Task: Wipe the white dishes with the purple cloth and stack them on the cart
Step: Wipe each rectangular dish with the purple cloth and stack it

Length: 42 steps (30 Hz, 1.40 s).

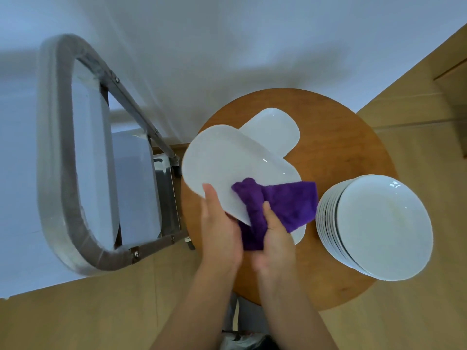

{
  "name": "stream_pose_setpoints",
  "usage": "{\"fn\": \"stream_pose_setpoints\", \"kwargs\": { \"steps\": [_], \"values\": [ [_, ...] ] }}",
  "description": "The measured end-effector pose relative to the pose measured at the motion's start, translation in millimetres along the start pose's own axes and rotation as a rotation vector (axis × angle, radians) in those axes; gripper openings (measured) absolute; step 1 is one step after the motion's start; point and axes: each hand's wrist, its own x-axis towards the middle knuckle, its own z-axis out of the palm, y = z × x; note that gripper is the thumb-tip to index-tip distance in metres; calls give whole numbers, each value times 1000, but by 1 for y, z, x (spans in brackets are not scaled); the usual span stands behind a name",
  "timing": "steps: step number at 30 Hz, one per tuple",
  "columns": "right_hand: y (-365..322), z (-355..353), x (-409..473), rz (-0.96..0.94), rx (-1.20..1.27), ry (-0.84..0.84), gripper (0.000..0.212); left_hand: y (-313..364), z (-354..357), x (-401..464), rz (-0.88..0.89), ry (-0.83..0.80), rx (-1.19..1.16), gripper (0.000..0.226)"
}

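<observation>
The left hand [219, 224] grips the near edge of a white oblong porcelain platter [227, 170], thumb lying on its upper face and the other fingers hidden beneath it. The right hand [274, 236] is closed around a bunched purple terry cloth [285, 203], which is pressed against the platter's near right part; part of the cloth disappears under the platter's edge and between the two palms. The held platter is tilted above a round brown wooden table [341, 137] and covers much of a second white oblong platter [274, 130] lying there, so only that one's far end and a small near corner show. To the right, at the table's edge, stands a stack of round white plates [379, 228] (the exact count is hard to make out, since only the rims of the lower ones show). To the left stands a metal cart with a grey tubular handle [63, 157]; pale flat shapes on its shelves are blurred and cannot be identified. No writing or label is readable anywhere. Both forearms are cut off by the bottom edge.
</observation>
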Motion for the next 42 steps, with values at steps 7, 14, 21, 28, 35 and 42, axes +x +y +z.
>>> {"fn": "stream_pose_setpoints", "kwargs": {
  "steps": [7,14,21,28,35,42],
  "values": [
    [-14,-11,-8,-261,-431,-75,50,19,-4,22,308,191,235,26],
    [-56,-32,9,-245,-736,-314,74,50,-1,27,531,-79,741,38],
    [-54,-39,15,-130,-742,-392,70,66,14,38,365,-474,1165,63],
    [-74,-40,24,-82,-643,-347,58,58,3,37,129,-602,1285,69],
    [-80,-35,29,-40,-575,-248,48,60,0,35,-13,-597,1286,83],
    [-61,-33,26,-155,-264,98,27,56,-28,33,-22,-233,636,57]
  ]
}}
